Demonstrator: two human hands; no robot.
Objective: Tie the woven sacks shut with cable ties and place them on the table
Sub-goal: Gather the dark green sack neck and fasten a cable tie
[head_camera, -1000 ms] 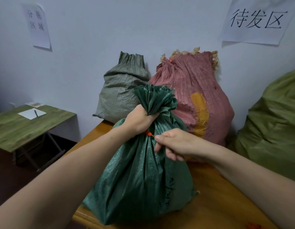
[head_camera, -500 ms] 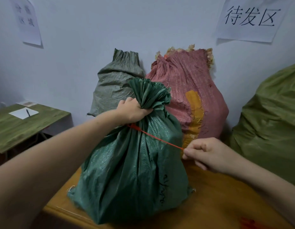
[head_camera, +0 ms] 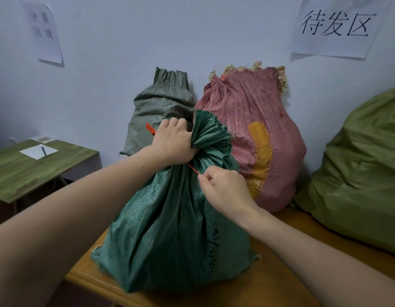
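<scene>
A dark green woven sack point(head_camera: 170, 229) stands upright on the wooden table point(head_camera: 269, 282), its mouth gathered into a pleated neck. My left hand point(head_camera: 173, 142) grips that neck from the left. A red cable tie point(head_camera: 193, 169) runs round the neck; its flat end point(head_camera: 150, 128) sticks out beyond my left hand. My right hand point(head_camera: 223, 188) pinches the tie's thin tail just right of the neck, close against the sack.
Behind stand a grey-green sack point(head_camera: 156, 107) and a red sack point(head_camera: 254, 134), both tied, against the wall. A large olive sack point(head_camera: 360, 169) lies at the right. A low green side table point(head_camera: 32, 167) with paper and pen is at the left.
My right hand had drawn the tie's tail far out to the right; now it is back near the neck, pinching the tail short. The tie's flat end now shows left of my left hand.
</scene>
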